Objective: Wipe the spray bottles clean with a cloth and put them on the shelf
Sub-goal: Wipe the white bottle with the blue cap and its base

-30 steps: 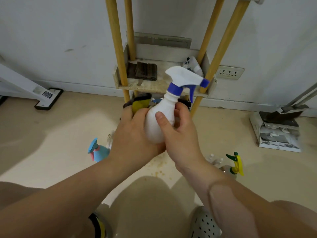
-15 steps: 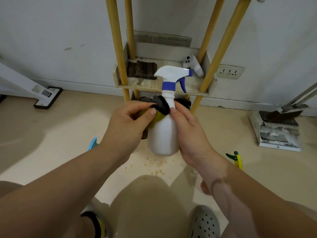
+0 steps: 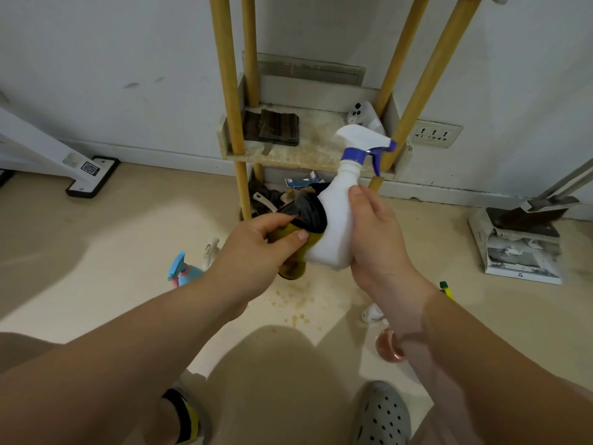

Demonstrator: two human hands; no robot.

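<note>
A white spray bottle (image 3: pixel 337 220) with a blue collar and trigger is tilted, its head pointing up and right. My right hand (image 3: pixel 375 232) grips its body from the right side. My left hand (image 3: pixel 256 248) pinches a yellow and black cloth (image 3: pixel 305 216) and presses it against the bottle's left side. Behind them stands the shelf (image 3: pixel 308 155) with yellow posts; its stained white board carries a folded dark cloth (image 3: pixel 272 126) and a white object (image 3: pixel 362 114). A blue and pink spray bottle (image 3: pixel 183 274) lies on the floor at the left.
More bottles lie on the floor by my right arm: a yellow-green sprayer (image 3: pixel 446 289), a small white one (image 3: pixel 372 314), a copper-coloured cap (image 3: pixel 388 346). Clutter fills the space under the shelf (image 3: pixel 276 194). A dustpan set (image 3: pixel 523 239) stands right, a white stand base (image 3: pixel 91 175) left.
The bottle has tipped from upright to leaning right and moved right. My left hand with the cloth has slid from the neck down along the bottle's left side.
</note>
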